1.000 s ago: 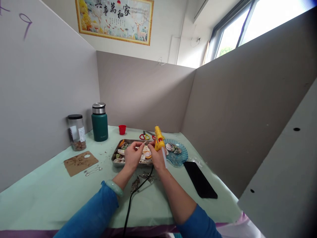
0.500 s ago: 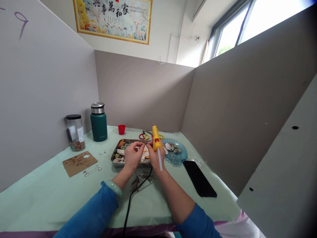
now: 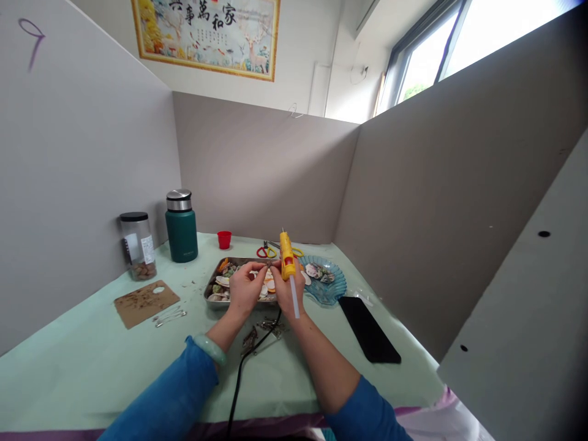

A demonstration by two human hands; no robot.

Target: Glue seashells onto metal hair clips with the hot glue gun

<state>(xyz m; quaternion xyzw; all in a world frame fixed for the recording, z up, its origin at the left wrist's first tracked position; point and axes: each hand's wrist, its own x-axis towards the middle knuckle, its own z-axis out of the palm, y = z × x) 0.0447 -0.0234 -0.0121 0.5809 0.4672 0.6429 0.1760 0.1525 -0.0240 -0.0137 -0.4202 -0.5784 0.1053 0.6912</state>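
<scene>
A small dark piece (image 3: 269, 264), too tiny for me to make out, sits pinched between the closed fingertips of the left hand (image 3: 245, 288) and right hand (image 3: 288, 295), the right also gripping a yellow glue gun (image 3: 287, 252), nozzle pointing away, above the metal tray (image 3: 217, 305) of shells on the worktop (image 3: 280, 392).

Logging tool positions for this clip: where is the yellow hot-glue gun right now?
In the head view, the yellow hot-glue gun is held in the right hand, nozzle up, just left of the blue scalloped plate.
</scene>
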